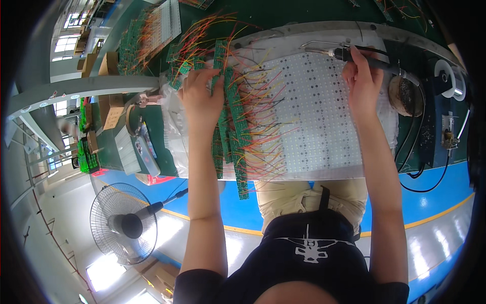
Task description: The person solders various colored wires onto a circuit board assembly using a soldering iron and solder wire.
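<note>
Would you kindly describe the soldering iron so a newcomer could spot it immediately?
Start at the large white dotted sheet, then look toward its upper right corner. The right hand holds the soldering iron there: a slim dark handle with a metal tip pointing left, unlike the round white spool farther right.

No words or numbers can be made out, including on the green circuit boards (236, 111). Small pale stickers (75, 97) sit on the grey beam (116, 82) at left, their marks too small to read; a white printed figure (311, 252) stands on the black top (276, 263).
</note>
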Action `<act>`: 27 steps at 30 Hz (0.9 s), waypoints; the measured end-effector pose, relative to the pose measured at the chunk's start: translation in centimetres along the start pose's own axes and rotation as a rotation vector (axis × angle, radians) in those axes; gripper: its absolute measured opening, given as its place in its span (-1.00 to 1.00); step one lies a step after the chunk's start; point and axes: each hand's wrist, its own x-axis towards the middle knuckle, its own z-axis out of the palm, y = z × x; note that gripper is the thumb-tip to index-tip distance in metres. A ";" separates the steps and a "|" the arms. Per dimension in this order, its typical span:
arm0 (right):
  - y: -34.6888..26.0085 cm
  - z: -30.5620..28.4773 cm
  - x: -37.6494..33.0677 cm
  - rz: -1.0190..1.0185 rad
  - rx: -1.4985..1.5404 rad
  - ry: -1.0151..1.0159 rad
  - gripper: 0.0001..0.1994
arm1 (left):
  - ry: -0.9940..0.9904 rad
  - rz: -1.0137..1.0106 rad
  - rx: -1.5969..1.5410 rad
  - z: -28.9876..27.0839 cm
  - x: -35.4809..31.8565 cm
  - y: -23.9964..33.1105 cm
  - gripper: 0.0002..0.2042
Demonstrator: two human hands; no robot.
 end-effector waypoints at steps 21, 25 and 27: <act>-0.4 0.4 0.0 0.034 0.019 0.045 -0.90 | -0.073 -0.134 0.090 0.3 0.0 0.5 -0.85; -0.2 0.1 0.1 0.028 0.071 0.018 -0.86 | 0.054 -0.114 0.023 -0.6 0.0 1.0 -0.88; -0.3 0.2 0.1 0.026 0.082 0.015 -0.86 | 0.093 -0.090 -0.046 -1.4 -0.2 1.4 -0.88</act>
